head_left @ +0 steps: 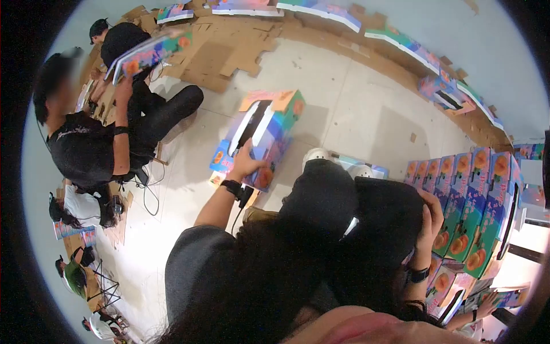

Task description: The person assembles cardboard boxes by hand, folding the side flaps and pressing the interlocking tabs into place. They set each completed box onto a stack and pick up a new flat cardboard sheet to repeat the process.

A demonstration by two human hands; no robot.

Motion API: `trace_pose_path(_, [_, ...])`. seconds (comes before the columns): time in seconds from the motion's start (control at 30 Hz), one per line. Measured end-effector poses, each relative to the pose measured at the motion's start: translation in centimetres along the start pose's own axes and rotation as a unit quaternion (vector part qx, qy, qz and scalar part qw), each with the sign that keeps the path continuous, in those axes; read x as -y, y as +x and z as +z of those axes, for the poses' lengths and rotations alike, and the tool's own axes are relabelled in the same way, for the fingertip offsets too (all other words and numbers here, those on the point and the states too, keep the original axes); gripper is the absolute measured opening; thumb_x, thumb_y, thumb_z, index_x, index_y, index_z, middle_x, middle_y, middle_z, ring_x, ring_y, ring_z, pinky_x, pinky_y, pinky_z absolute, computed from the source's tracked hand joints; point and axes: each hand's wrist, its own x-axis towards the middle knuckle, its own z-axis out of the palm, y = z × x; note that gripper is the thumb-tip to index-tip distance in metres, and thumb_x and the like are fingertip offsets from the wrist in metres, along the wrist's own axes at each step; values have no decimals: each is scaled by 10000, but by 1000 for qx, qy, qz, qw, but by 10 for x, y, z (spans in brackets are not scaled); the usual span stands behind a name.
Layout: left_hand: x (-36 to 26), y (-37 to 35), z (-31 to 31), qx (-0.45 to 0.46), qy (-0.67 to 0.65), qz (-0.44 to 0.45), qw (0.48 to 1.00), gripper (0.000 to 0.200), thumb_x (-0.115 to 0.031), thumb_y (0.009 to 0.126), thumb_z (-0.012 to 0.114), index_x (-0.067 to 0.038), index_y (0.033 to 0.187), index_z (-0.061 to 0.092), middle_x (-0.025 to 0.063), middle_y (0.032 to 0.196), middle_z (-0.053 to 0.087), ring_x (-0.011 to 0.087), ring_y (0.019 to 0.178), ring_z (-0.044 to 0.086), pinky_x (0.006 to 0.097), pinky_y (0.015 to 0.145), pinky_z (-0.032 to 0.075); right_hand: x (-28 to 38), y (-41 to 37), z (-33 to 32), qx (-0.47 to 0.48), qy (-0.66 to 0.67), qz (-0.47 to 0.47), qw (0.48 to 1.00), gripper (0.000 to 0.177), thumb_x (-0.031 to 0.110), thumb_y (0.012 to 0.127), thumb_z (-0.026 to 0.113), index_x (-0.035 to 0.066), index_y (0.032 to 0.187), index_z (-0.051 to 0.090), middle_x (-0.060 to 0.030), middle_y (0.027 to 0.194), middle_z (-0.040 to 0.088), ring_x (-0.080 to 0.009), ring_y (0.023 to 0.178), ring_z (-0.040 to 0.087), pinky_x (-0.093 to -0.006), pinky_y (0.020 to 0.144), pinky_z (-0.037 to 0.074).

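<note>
A colourful fruit carton (274, 137) stands over the pale floor, left of my knees. It has printed peaches, white-edged top flaps and a dark slot along the top. My left hand (246, 163) grips its near end, thumb and fingers spread over the edge by the slot. My right hand (431, 221) lies over the side of my black-trousered knee (395, 200), fingers slightly bent and holding nothing. Close beside that hand rises a stack of similar green and purple cartons (470, 200).
To the left, a seated person (86, 143) in black holds up a flat printed carton (149, 54). Cardboard sheets (223, 57) cover part of the floor ahead. Flat cartons (401, 49) line the far wall, with one formed carton (447, 94) at the right. Other people sit farther left.
</note>
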Motion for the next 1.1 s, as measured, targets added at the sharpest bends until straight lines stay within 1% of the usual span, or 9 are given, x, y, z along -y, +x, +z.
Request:
trace_pose_path(0.07, [-55,-10,-47,112,-335,-56,934,1083,-173,673,830,9,1575,258,173,1340,598,272,1225,585,373,1074,426,1,-3,3,-15,-12,-18,1000,278,133,941,563,-58,1115,664,-157,1177,681,-268,1134,618,-378,1042,426])
trace_pose_path(0.2, [-131,-32,-93,151,-396,118,898,1054,-120,699,787,15,1585,233,151,1456,495,246,1316,501,364,1133,356,8,-13,3,-64,-155,-111,980,231,58,914,587,-39,1105,673,-172,1166,682,-305,1130,621,-393,1029,440])
trace_pose_path(0.3, [-190,-55,-123,28,-207,362,909,1071,-214,676,802,4,1579,268,154,1450,487,281,1309,495,400,1140,334,43,-22,11,-134,-272,-284,909,276,25,825,667,18,1099,701,-150,1198,671,-360,1171,605,-436,1024,450])
trace_pose_path(0.4, [-271,-134,-170,-95,27,423,901,1082,-324,622,818,-41,1557,355,183,1345,541,345,1255,522,455,1129,335,77,-43,13,-164,-339,-419,826,333,65,774,708,76,1107,712,-125,1240,658,-361,1192,596,-481,1012,467])
trace_pose_path(0.6, [-312,-218,-175,-223,155,599,754,1031,-361,513,826,-130,1470,521,179,1203,588,344,1151,567,514,1087,366,135,-115,-4,-257,-336,-532,734,247,152,845,618,118,1086,658,-129,1220,649,-361,1225,572,-505,1030,467])
trace_pose_path(0.63, [-316,-231,-171,-233,161,619,732,1018,-311,482,815,-152,1451,545,152,1177,598,326,1120,581,515,1081,379,153,-132,-5,-279,-360,-514,727,229,139,855,599,112,1079,638,-119,1094,683,-348,1109,628,-496,952,515])
trace_pose_path(0.77, [-325,-273,-161,-206,180,671,689,1013,-213,472,787,-192,1454,541,137,1134,586,327,1107,580,504,1089,385,165,-168,-16,-281,-263,-546,744,184,45,808,673,107,975,629,-55,907,695,-291,868,682,-437,816,550])
trace_pose_path(1.0, [-313,-286,-122,-53,251,670,697,1043,-123,492,729,-180,1500,466,144,1081,547,369,1061,537,474,1034,394,117,-156,17,-217,-361,-422,803,402,286,809,743,41,1121,679,-143,1089,667,-350,1011,619,-459,927,466])
trace_pose_path(1.1, [-312,-286,-125,-42,240,667,704,922,-426,647,813,-118,1458,500,164,1078,544,372,1047,529,480,1016,389,111,-153,24,-168,-334,-385,844,380,309,822,736,40,1081,673,-145,978,645,-349,921,601,-446,846,454])
